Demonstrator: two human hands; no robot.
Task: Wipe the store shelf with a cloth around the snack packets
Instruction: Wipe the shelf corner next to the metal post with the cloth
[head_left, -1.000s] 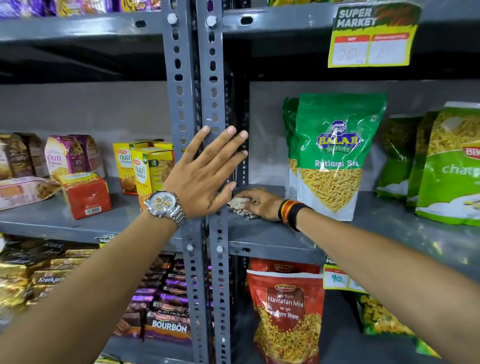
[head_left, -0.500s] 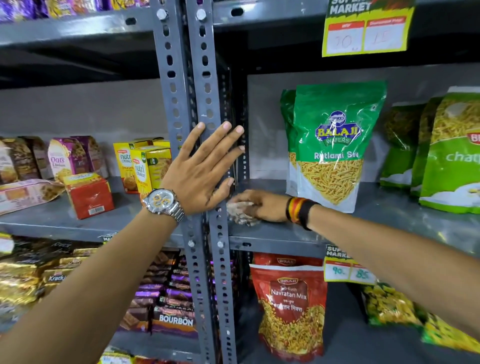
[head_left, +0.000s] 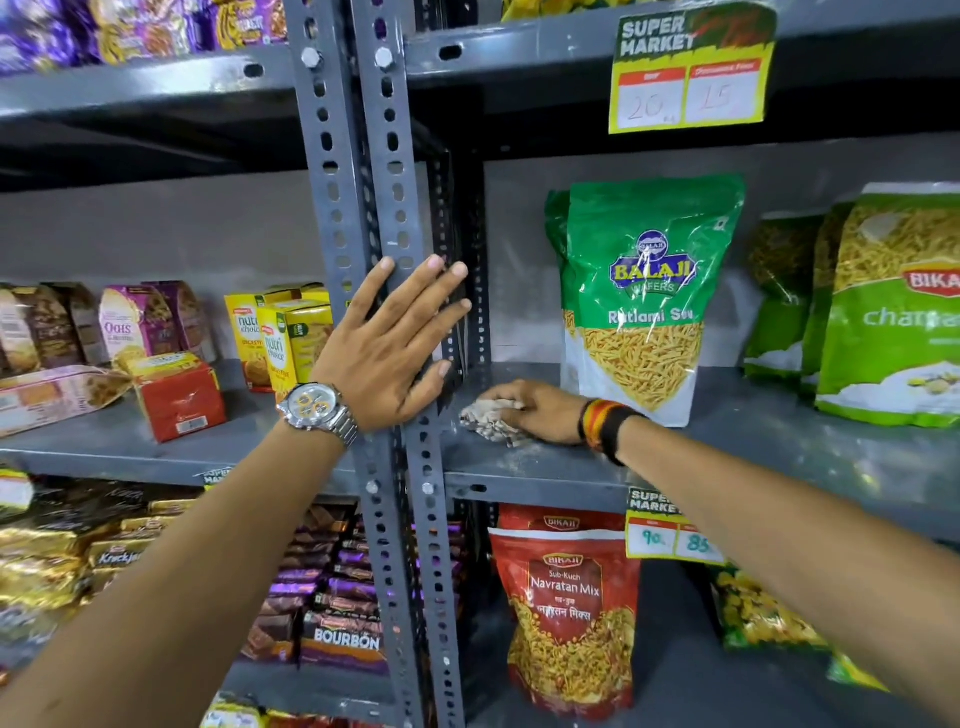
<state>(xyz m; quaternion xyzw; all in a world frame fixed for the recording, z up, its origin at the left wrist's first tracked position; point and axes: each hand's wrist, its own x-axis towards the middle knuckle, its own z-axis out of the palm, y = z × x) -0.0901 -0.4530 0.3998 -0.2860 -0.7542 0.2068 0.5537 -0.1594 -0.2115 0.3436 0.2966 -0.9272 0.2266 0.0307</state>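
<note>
My left hand (head_left: 390, 347) lies flat and released against the grey slotted upright (head_left: 395, 218) of the rack, fingers spread, palm pressed to the metal at the level of the middle shelf. A steel wristwatch (head_left: 318, 411) sits on that wrist.

My right hand (head_left: 535, 410) is palm down on the grey store shelf (head_left: 737, 457), clenched on a crumpled pale cloth (head_left: 488, 418). The cloth is bunched under the fingertips and touches the shelf surface just right of the upright, at the shelf's left end. A striped wristband (head_left: 602, 426) in red, yellow and black sits on the right wrist.

Position of the snack packets on this shelf:
- A green Balaji Ratlami Sev packet (head_left: 649, 296) stands upright just behind and to the right of my right hand, near the wrist. I cannot tell whether the wrist touches it.
- Green Bikaji packets (head_left: 883, 312) stand upright farther right, apart from the hand.

The bare shelf surface in front of the packets shows a dull, dusty film.

Adjacent items:
- A yellow-green price tag (head_left: 691, 73) hangs on the shelf edge above.
- A red Navratan Mix packet (head_left: 569, 608) stands on the shelf below.
- Yellow Nutri Choice boxes (head_left: 283, 338) stand in the left bay, just left of the upright.
</note>
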